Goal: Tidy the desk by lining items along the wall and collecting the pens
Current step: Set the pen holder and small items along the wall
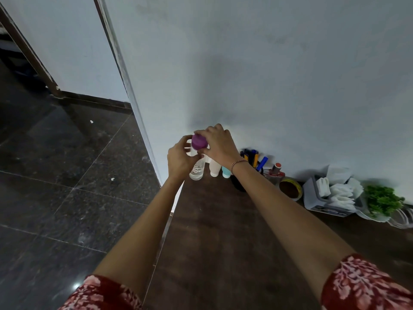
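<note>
**Both hands on bottle at counter corner**

Left hand [180, 161] wraps the clear bottle [197, 171] around its body. Right hand [218, 143] grasps the purple cap [199, 142] from above, fingers curled round it. The bottle is upright at the far left corner of the counter [223, 242], close to the wall [268, 74]; can't tell if its base touches down. Lined along the wall to its right: white container [215, 168], teal item [226, 172], black holder [238, 183] with pens [254, 158] standing in it, red-capped bottle [276, 171], tape roll [290, 189], gray box [312, 195] of white tissues, green plant [382, 200].
</note>
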Demonstrator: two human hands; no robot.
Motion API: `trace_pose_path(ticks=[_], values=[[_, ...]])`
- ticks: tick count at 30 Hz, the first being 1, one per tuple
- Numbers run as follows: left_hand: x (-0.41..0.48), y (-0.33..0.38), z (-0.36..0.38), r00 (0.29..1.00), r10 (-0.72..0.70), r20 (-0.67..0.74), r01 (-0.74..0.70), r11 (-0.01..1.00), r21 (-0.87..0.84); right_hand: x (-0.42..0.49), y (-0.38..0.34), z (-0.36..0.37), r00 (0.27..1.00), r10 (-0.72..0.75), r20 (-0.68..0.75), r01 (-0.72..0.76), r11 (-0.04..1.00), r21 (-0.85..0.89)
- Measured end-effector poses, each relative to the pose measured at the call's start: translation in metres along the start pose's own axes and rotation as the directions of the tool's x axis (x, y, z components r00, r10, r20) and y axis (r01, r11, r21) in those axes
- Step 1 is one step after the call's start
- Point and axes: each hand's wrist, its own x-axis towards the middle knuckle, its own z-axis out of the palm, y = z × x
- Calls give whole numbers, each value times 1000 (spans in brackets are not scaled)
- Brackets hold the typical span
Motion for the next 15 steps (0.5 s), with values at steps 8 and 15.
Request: trace_pose_path(ticks=[8, 15], values=[[21, -10, 6, 1000, 5, 27, -5, 1000, -9, 21, 7, 6, 1000, 25, 2, -25, 999, -48], [26, -7, 10, 1000, 3, 26, -4, 1000, 12, 23, 11, 5, 999, 38, 15, -37, 998, -43]])
